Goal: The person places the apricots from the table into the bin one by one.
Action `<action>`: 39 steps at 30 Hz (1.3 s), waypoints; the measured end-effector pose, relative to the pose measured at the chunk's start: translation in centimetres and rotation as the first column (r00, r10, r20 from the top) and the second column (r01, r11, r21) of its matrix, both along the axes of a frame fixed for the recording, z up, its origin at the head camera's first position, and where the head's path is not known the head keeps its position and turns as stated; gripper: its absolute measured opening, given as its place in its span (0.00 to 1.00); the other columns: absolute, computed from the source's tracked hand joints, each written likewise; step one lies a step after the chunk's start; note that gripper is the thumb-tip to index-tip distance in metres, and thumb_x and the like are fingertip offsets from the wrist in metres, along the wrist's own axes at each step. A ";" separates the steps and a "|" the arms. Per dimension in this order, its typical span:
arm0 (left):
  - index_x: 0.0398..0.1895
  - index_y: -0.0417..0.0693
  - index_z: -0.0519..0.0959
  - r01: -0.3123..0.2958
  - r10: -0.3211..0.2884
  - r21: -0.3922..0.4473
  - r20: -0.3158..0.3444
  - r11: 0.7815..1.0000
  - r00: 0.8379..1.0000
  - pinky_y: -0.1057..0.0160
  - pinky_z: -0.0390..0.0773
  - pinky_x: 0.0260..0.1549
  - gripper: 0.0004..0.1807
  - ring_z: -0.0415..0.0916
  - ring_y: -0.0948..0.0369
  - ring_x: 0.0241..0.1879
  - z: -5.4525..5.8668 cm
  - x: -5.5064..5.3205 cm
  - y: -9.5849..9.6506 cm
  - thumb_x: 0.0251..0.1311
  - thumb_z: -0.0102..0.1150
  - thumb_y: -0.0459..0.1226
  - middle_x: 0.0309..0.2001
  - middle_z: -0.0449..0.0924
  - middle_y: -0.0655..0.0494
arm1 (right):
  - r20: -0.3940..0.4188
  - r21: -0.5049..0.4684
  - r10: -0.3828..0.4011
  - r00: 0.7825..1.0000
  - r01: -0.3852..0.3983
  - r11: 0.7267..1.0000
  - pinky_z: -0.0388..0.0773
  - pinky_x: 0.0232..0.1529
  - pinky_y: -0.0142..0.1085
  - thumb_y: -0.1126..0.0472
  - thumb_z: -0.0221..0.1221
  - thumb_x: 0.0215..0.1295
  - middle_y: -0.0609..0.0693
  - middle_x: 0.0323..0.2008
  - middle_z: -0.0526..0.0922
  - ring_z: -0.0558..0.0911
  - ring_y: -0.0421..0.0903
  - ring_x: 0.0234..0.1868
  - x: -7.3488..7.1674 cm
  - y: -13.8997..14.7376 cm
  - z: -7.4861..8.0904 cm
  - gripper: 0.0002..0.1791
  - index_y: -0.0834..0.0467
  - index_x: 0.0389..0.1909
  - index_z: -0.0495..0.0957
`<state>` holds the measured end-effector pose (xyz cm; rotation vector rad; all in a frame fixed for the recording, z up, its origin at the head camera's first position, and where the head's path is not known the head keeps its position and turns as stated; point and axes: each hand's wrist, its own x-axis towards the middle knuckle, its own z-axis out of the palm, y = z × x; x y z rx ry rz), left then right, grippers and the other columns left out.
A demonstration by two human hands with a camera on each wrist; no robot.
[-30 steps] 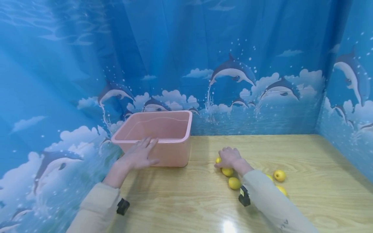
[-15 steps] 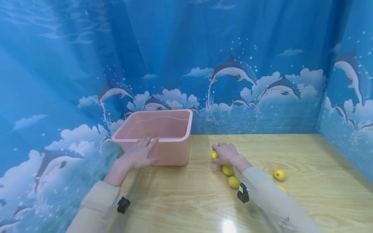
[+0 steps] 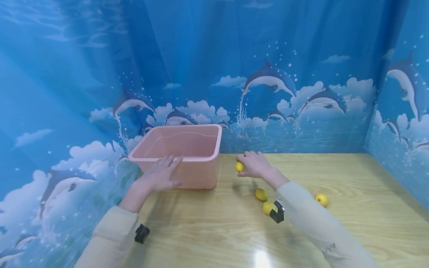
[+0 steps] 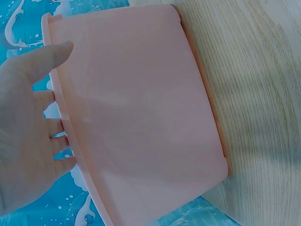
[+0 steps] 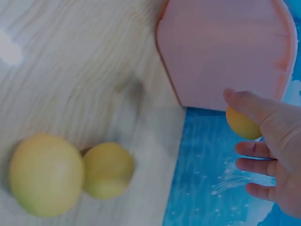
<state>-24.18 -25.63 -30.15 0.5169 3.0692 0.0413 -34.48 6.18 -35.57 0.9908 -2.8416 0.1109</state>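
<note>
My right hand (image 3: 255,165) holds a yellow lemon (image 3: 240,166) above the table, to the right of a pink plastic tub (image 3: 197,175). In the right wrist view, the thumb and index finger pinch this lemon (image 5: 242,124), while the other fingers stick out loosely. My left hand (image 3: 157,178) lies at the tub's near rim with its fingers fairly straight. The left wrist view has its fingertips at the rim and the thumb over the outer wall (image 4: 136,103). Two lemons, one greenish yellow (image 3: 261,194) and another (image 3: 267,207), sit on the table below my right hand.
Another lemon (image 3: 321,200) lies on the wooden table (image 3: 214,230), beyond my right sleeve (image 3: 311,216). A blue dolphin-print curtain (image 3: 201,74) hangs behind the table and along its sides. The tub's floor is hidden by its front wall.
My right hand has lifted a lemon off the table and carried it left and away from me, toward the tub. The left hand has stayed at the rim.
</note>
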 end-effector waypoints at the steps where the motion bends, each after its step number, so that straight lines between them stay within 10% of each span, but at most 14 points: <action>1: 0.73 0.45 0.46 -0.002 0.002 -0.002 0.002 1.000 1.000 0.45 0.45 0.66 0.45 0.37 0.44 0.70 0.0 0.0 0.0 0.61 0.51 0.55 0.72 0.40 0.40 | 0.000 0.000 0.002 1.000 -0.002 1.000 0.71 0.37 0.45 0.43 0.65 0.52 0.49 0.37 0.76 0.74 0.48 0.38 0.0 -0.2 0.3 0.26 0.50 0.49 0.74; 25: 0.73 0.45 0.47 -0.009 0.009 -0.017 -0.008 1.000 1.000 0.45 0.46 0.66 0.44 0.39 0.44 0.70 0.2 0.0 0.1 0.60 0.52 0.55 0.72 0.42 0.40 | -0.072 -0.061 0.063 0.995 -0.067 0.996 0.63 0.32 0.38 0.43 0.61 0.56 0.49 0.36 0.72 0.69 0.47 0.36 0.3 -5.0 7.7 0.29 0.47 0.58 0.70; 39: 0.73 0.46 0.47 -0.031 0.031 -0.017 -0.007 0.999 1.000 0.45 0.46 0.65 0.45 0.39 0.44 0.70 0.0 0.0 0.2 0.59 0.52 0.55 0.72 0.42 0.41 | -0.019 -0.055 0.022 1.000 -0.023 0.998 0.66 0.39 0.40 0.40 0.60 0.57 0.50 0.47 0.72 0.70 0.45 0.43 0.5 -9.4 7.6 0.32 0.46 0.61 0.67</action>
